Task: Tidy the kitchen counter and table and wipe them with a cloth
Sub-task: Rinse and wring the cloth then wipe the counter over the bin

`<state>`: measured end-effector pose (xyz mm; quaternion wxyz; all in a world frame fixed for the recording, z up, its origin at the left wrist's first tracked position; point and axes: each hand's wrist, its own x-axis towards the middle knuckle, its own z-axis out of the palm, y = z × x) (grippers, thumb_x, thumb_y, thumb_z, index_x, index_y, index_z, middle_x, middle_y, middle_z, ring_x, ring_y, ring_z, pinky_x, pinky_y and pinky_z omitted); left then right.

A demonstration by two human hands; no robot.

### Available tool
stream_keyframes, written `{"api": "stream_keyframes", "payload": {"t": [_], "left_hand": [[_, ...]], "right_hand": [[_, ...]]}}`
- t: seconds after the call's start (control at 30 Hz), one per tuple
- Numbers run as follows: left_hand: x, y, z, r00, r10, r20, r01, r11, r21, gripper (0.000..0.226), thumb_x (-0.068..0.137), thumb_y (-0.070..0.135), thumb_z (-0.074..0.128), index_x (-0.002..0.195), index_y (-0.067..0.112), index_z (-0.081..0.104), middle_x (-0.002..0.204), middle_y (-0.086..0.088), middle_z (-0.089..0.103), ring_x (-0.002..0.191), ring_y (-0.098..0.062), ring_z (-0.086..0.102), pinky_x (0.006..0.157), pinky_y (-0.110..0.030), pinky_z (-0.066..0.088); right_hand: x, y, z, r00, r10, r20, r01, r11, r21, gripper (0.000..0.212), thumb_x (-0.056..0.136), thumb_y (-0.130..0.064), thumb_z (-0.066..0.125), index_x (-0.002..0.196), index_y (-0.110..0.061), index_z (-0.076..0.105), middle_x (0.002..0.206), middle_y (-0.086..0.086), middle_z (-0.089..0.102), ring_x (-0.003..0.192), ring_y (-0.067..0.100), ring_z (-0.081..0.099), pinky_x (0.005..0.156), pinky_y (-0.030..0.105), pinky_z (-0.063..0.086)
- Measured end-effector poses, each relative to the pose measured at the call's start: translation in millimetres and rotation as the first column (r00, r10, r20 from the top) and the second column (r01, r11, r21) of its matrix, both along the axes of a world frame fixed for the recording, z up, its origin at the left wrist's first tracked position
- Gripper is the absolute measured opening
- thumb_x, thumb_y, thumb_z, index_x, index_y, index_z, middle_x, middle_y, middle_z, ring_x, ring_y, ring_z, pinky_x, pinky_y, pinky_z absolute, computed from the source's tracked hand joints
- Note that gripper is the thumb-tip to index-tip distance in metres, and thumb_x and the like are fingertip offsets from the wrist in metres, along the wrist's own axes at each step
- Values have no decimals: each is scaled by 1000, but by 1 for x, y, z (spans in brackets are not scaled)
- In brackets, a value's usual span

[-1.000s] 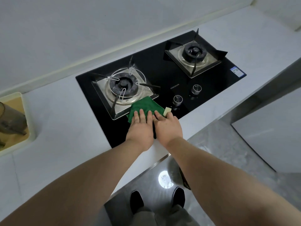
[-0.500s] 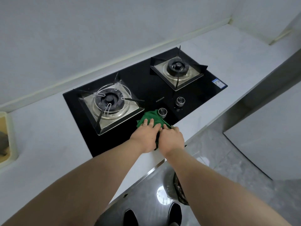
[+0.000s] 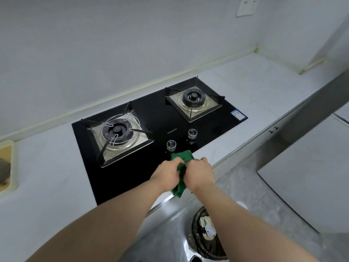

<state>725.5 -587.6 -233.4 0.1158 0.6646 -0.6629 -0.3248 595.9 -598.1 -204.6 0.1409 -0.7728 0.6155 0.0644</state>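
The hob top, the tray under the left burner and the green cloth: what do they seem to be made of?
The hob top is probably black glass, glossy: it is smooth and shows faint reflections. The tray under the left burner is likely stainless steel: silver, with a soft brushed shine. The green cloth looks like soft fabric, perhaps microfibre, matt: it bunches into folds.

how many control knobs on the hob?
2. Both on the hob glass, front centre: left knob just behind the green cloth, right knob beside it, farther back. The cloth covers some glass; one could be hidden.
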Motion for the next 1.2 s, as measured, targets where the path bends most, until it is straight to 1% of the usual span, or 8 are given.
{"api": "stream_keyframes", "payload": {"t": [0.23,0.53,0.63,0.83,0.93,1.03,1.1,1.2], "left_hand": [[-34,-26,25,974,169,-148,-193,967,-166,33,93,17,57,119,37,57,100,7,68,89,-9,65,83,-33,56],[-8,-110,82,982,107,-153,-165,877,-451,38,90,3,56,121,25,62,109,8,70,95,-8,63,86,-12,42],[4,-147,78,992,72,-102,-109,897,-429,38,90,0,54,120,24,62,111,4,68,98,-11,63,87,-17,45],[21,-206,28,968,-123,219,154,979,-131,34,89,6,54,118,22,55,103,-8,67,87,-25,62,80,-44,54],[17,-216,5,883,-288,370,270,958,101,58,89,15,54,144,24,37,123,-13,62,104,-32,61,86,-42,51],[15,-219,-4,726,-453,517,424,887,183,76,92,21,52,157,24,14,151,-11,42,129,-33,49,101,-42,42],[18,-218,2,692,-485,535,473,864,173,66,92,22,52,154,22,27,145,-8,49,123,-31,54,93,-38,45],[19,-211,12,674,-503,541,499,850,168,34,88,24,54,122,21,60,108,-4,67,92,-26,62,73,-32,45]], "right_hand": [[-41,-26,10,941,6,338,67,976,-206,36,89,-8,44,105,-21,73,103,-9,64,92,23,41,77,36,48],[-21,-99,34,816,127,564,146,899,-413,45,93,-22,38,131,-25,62,128,-3,56,104,26,47,73,38,51],[-11,-128,32,866,111,487,112,907,-406,50,90,-32,33,132,-26,59,121,1,54,110,28,49,70,38,54],[2,-165,3,998,54,39,-49,990,-132,41,90,-26,55,130,-23,58,129,5,53,127,32,37,102,43,37],[12,-170,-17,986,131,-106,-127,991,50,48,91,-22,53,138,-22,54,149,5,42,148,34,17,119,57,13],[23,-170,-25,931,283,-233,-265,958,104,59,94,-21,52,152,-18,38,163,11,21,154,34,-2,120,63,-4],[26,-169,-22,888,365,-279,-349,931,106,55,95,-22,52,149,-18,43,163,13,25,154,33,-2,121,61,-5],[22,-160,-18,848,428,-311,-427,901,74,44,96,-26,50,140,-21,54,156,9,39,152,32,11,122,56,-4]]}}
